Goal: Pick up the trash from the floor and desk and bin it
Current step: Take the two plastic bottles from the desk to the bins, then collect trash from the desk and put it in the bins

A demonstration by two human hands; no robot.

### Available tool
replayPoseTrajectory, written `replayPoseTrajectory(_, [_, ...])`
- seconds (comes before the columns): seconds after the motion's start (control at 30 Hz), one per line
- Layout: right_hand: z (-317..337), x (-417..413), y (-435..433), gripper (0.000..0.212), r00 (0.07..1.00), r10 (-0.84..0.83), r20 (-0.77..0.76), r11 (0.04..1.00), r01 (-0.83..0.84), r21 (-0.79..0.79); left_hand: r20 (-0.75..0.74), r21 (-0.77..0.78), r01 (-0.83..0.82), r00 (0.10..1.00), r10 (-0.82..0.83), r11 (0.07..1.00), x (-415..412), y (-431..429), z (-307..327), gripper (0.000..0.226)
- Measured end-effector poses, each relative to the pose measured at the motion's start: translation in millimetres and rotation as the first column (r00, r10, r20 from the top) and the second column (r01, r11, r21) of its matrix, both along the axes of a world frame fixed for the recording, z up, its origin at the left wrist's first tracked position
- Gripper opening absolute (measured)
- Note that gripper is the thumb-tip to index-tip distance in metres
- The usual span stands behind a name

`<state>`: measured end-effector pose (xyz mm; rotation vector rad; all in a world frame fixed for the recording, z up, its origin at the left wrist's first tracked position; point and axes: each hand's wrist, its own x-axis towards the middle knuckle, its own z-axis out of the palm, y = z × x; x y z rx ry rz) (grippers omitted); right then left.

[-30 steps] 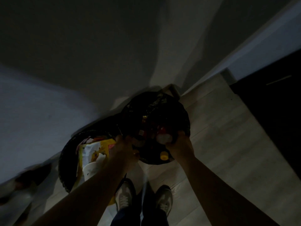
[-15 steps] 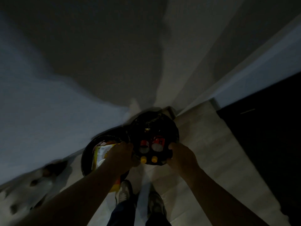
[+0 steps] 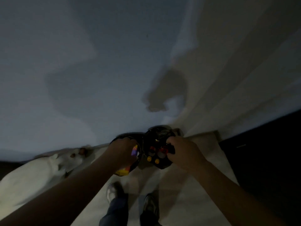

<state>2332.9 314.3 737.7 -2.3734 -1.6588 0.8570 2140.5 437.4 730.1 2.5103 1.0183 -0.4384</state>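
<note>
A black bin bag (image 3: 160, 135) stands open on the floor at the wall, with red-labelled bottles (image 3: 161, 150) and yellow caps (image 3: 149, 159) inside. My right hand (image 3: 182, 152) grips the bag's right edge with curled fingers. Left of it is a second black bin (image 3: 125, 136) holding a yellow wrapper (image 3: 121, 172). My left hand (image 3: 124, 150) hovers over this bin, back toward the camera, with a purple and yellow packet (image 3: 134, 151) at its fingertips. The fingers are hidden, so the grip is unclear.
The room is dark. A pale wall (image 3: 97, 79) rises behind the bins. White bedding or cloth (image 3: 40, 173) lies at the left, and dark furniture (image 3: 268, 152) stands at the right. My shoes (image 3: 114, 191) stand on pale wooden floor (image 3: 203, 168) below the bins.
The view has tilted up, so bins and hands sit lower and smaller. My left hand has shifted from the bag's left edge to over the left bin. My right hand keeps its hold.
</note>
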Motion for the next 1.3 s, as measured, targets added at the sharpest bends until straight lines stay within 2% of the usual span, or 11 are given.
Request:
replayPoseTrajectory(0.2, [100.5,-27.2,19.5,0.037,0.96,0.259,0.104,0.957,-0.27,0.105,0.096,0.134,-0.083,0.993,0.07,0.988,-51.0,-12.7,100.8,0.042])
replayPoseTrajectory(0.27, [129.6,-43.9,31.1,0.041,0.941,0.318,0.119,0.931,-0.334,0.151,0.131,0.181,-0.134,0.985,0.112,0.974,-74.9,-14.4,130.0,0.044])
replayPoseTrajectory(0.5, [221.9,-167.1,74.5,0.042,0.812,0.546,0.208,0.756,-0.584,0.295,0.201,0.335,-0.347,0.935,0.293,0.876,-204.8,-32.4,211.0,0.047])
replayPoseTrajectory(0.7, [279.3,-324.0,74.0,0.04,0.635,0.728,0.259,0.542,-0.764,0.35,0.253,0.424,-0.569,0.821,0.511,0.704,-357.9,-87.3,271.0,0.045])
replayPoseTrajectory(0.83, [313.4,-424.7,58.5,0.04,0.525,0.789,0.32,0.39,-0.829,0.4,0.278,0.468,-0.653,0.749,0.602,0.596,-451.7,-136.8,308.0,0.041])
replayPoseTrajectory(0.97, [343.3,-520.6,37.9,0.04,0.422,0.832,0.361,0.24,-0.859,0.452,0.322,0.515,-0.722,0.662,0.676,0.462,-533.3,-194.5,340.8,0.036])
replayPoseTrajectory(1.1, [373.5,-606.9,13.4,0.04,0.32,0.87,0.374,0.117,-0.872,0.476,0.4,0.562,-0.775,0.562,0.724,0.29,-598.6,-245.4,371.0,0.039])
replayPoseTrajectory(1.3, [409.7,-706.1,-10.3,0.035,0.228,0.882,0.413,-0.043,-0.833,0.552,0.474,0.591,-0.801,0.44,0.762,0.095,-670.7,-296.9,400.8,0.033])
